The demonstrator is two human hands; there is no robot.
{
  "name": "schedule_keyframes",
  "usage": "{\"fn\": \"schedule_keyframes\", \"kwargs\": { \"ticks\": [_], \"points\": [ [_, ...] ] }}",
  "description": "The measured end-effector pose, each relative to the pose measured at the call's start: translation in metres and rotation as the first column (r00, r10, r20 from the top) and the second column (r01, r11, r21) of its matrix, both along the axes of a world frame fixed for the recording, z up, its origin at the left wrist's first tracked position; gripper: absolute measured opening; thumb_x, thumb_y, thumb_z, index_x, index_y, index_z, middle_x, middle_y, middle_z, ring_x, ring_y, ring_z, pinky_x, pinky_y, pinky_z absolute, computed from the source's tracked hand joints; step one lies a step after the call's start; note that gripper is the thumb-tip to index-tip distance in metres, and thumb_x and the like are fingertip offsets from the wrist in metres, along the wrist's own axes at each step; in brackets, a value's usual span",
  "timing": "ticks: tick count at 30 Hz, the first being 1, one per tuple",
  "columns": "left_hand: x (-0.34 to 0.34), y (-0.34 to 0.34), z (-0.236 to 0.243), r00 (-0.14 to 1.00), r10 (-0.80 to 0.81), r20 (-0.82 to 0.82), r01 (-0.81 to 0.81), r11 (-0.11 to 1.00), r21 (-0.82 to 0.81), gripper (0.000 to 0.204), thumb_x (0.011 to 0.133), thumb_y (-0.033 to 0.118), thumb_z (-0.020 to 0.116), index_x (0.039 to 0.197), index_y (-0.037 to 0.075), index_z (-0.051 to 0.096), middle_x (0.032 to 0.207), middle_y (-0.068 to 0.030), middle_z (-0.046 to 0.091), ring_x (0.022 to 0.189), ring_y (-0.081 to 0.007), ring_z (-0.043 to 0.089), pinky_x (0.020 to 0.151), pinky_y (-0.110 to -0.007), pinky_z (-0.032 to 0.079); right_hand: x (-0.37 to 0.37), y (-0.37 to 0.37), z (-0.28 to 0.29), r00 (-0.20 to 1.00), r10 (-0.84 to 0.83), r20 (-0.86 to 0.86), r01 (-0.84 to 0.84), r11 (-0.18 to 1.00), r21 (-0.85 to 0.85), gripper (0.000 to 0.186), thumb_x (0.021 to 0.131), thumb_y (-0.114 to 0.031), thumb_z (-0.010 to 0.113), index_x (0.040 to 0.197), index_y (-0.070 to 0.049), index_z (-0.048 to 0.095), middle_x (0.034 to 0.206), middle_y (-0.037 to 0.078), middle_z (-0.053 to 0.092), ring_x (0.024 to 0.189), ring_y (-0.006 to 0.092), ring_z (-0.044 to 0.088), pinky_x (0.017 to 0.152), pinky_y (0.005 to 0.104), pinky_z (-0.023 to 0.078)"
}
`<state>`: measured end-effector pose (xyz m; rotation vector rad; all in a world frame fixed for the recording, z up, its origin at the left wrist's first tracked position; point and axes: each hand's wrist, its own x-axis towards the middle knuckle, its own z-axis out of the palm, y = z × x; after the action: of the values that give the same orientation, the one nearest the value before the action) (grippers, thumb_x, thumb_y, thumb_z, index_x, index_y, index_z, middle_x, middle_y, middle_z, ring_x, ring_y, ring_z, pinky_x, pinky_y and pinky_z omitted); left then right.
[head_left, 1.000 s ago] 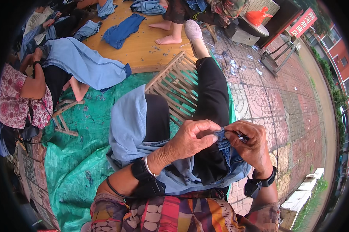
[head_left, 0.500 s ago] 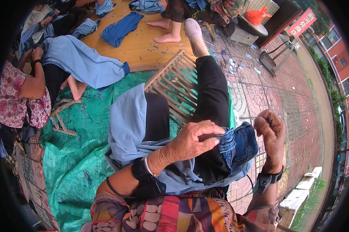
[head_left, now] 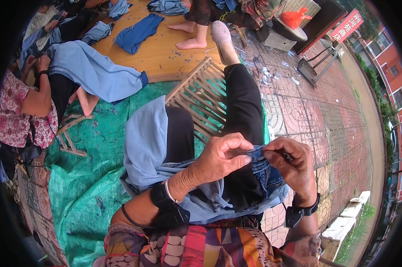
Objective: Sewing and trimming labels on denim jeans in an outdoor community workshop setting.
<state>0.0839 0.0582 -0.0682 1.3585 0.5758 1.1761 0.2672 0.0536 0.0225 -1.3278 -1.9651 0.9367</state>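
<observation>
Across my lap lies a denim garment [head_left: 141, 142], light blue over most of it, with a darker, gathered edge [head_left: 265, 172] over my right thigh. My left hand [head_left: 221, 155] pinches that edge between thumb and forefinger and holds it up. Close beside it, my right hand [head_left: 294, 164] is closed, its fingertips at the same raised edge. Something small and dark shows between its curled fingers, too unclear to name.
A slatted wooden chair [head_left: 201, 91] stands before my knees on a green tarp [head_left: 89, 191]. Ahead, a wooden board [head_left: 165, 58] bears blue garments and scraps. At left a seated person handles light blue denim [head_left: 94, 73]. Paved ground [head_left: 325, 115] lies right.
My right hand has come down and left, from apart at the right to the denim edge beside my left hand. My left hand keeps its pinch.
</observation>
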Motion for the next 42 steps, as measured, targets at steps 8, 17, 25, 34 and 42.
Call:
{"fn": "schedule_keyframes", "kwargs": {
  "ticks": [8,17,25,34,42],
  "points": [
    [-0.002,0.0,0.003,0.998,0.036,-0.041,-0.032,0.995,0.095,0.021,0.077,-0.004,0.063,0.097,-0.002,0.059,0.088,-0.006,0.057,0.076,-0.0075,0.054,0.063,-0.02,0.044,-0.005,0.008,0.001,0.999,0.033,0.005,-0.032,0.996,-0.08,0.006,0.075,0.002,0.064,0.08,0.002,0.062,0.069,0.009,0.061,0.062,0.0179,0.059,0.059,0.0264,0.045],
    [-0.001,-0.002,0.004,0.968,0.152,-0.2,-0.101,0.964,0.246,0.022,0.072,-0.004,0.065,0.094,0.001,0.062,0.081,-0.0034,0.056,0.062,-0.005,0.049,0.053,-0.019,0.039,-0.01,0.012,0.001,0.969,0.13,0.208,-0.157,0.981,0.116,0.006,0.067,0.005,0.061,0.072,0.002,0.058,0.061,0.012,0.055,0.052,0.0201,0.054,0.051,0.0294,0.041],
    [-0.004,0.002,0.001,0.987,0.062,-0.151,-0.033,0.982,0.186,0.025,0.074,-0.005,0.062,0.098,0.0,0.062,0.084,-0.0051,0.056,0.07,-0.0083,0.052,0.062,-0.021,0.043,0.004,0.015,-0.001,0.999,-0.035,-0.02,0.034,0.998,-0.046,0.005,0.066,0.003,0.059,0.064,-0.001,0.055,0.053,0.002,0.047,0.049,0.0084,0.042,0.047,0.0249,0.036],
    [-0.004,0.002,0.003,0.988,-0.123,0.098,0.136,0.981,-0.136,0.022,0.079,-0.002,0.061,0.101,-0.007,0.059,0.091,-0.0058,0.053,0.083,-0.01,0.051,0.072,-0.022,0.043,0.014,0.0,0.001,0.984,-0.047,-0.17,0.025,0.992,-0.127,0.026,0.071,-0.016,0.074,0.085,-0.002,0.057,0.078,0.005,0.054,0.068,0.0091,0.049,0.058,0.022,0.039],
    [-0.005,0.002,0.003,0.984,-0.134,0.117,0.156,0.967,-0.203,0.023,0.08,-0.001,0.061,0.101,-0.007,0.059,0.09,-0.0043,0.051,0.085,-0.0089,0.05,0.073,-0.02,0.042,0.003,-0.008,-0.006,0.996,0.025,0.089,-0.041,0.981,0.189,0.032,0.065,-0.001,0.074,0.094,0.0,0.062,0.085,0.009,0.057,0.076,0.0196,0.06,0.064,0.0285,0.049]
  ]
}}
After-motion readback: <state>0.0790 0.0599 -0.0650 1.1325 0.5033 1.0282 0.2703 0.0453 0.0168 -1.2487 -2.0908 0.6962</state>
